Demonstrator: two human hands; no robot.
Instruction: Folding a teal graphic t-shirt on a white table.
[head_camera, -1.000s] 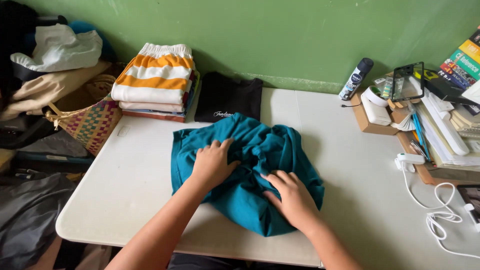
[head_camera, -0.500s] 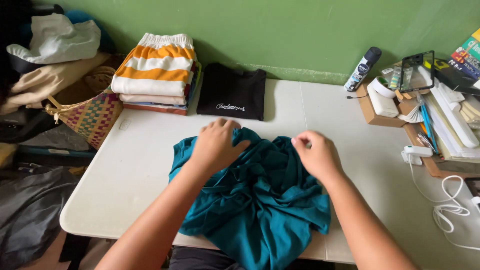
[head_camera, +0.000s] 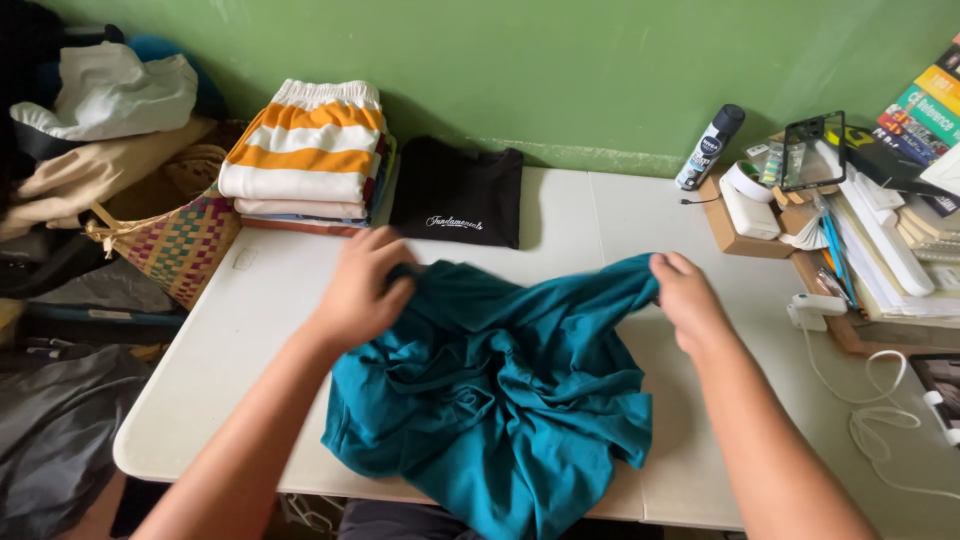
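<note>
At the near edge of the white tabletop (head_camera: 250, 330), a crumpled teal garment (head_camera: 500, 400) is spread in loose folds, and its lowest part is seen hanging over the front edge. The cloth is bunched most thickly in the middle, between the two forearms. Its far edge is lifted and drawn out sideways between the hands, which are set well apart. The left hand (head_camera: 362, 288) is closed on the garment's far left corner, the fabric being gathered under the curled fingers. The right hand (head_camera: 685, 297) is pinched shut on the far right corner, where the cloth is pulled up into a taut ridge.

Beyond the garment, a folded black shirt (head_camera: 458, 205) is laid flat near the green wall (head_camera: 560, 70). Just to its left, a stack of folded clothes (head_camera: 305, 160) is topped by an orange-and-white striped piece. Off the tabletop's left end, a woven basket (head_camera: 180, 245) is seen, with beige and white cloth piled above it.

Along the right side, a white charger and cable (head_camera: 850, 400) are laid on the tabletop. Farther back, a spray can (head_camera: 710, 147) is leaned against the wall, next to a cardboard box (head_camera: 735, 235) and a heap of books and papers (head_camera: 900, 250).
</note>
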